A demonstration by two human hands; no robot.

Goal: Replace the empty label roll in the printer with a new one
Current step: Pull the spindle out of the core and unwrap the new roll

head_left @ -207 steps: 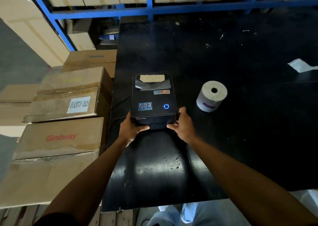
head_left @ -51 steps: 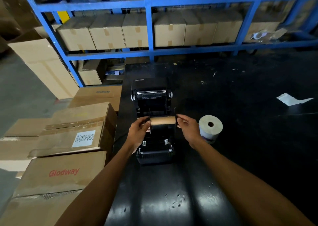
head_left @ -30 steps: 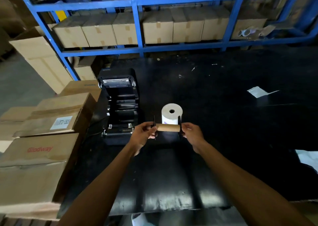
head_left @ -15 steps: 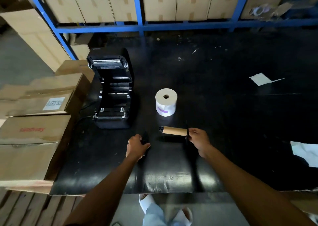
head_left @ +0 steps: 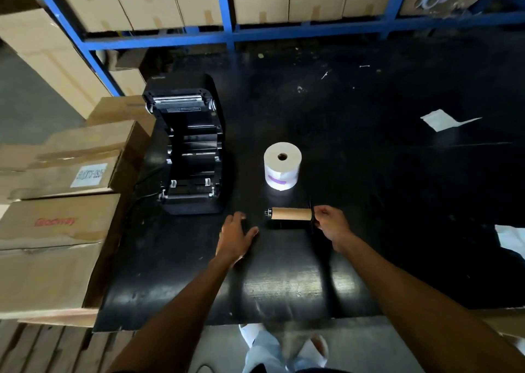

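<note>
The black label printer (head_left: 189,156) stands at the table's left with its lid swung up and its roll bay bare. A full white label roll (head_left: 282,165) stands on end to its right. In front of that roll lies the empty brown cardboard core (head_left: 290,214) on a black spindle. My right hand (head_left: 331,225) grips the spindle's right end at its black flange. The left end of the spindle shows bare, with no flange on it. My left hand (head_left: 236,234) rests flat on the table to the left of the core, fingers spread, holding nothing I can see.
The black table (head_left: 397,187) carries scraps of white paper (head_left: 444,120) at the right. Stacked cardboard boxes (head_left: 56,219) crowd the left edge. Blue shelving (head_left: 227,35) with more boxes runs behind. The printer's cable (head_left: 142,199) trails off its left side.
The printer was opened and the empty core on its spindle lifted out and carried right. The left hand pulled away from the spindle's left end and now lies flat on the table.
</note>
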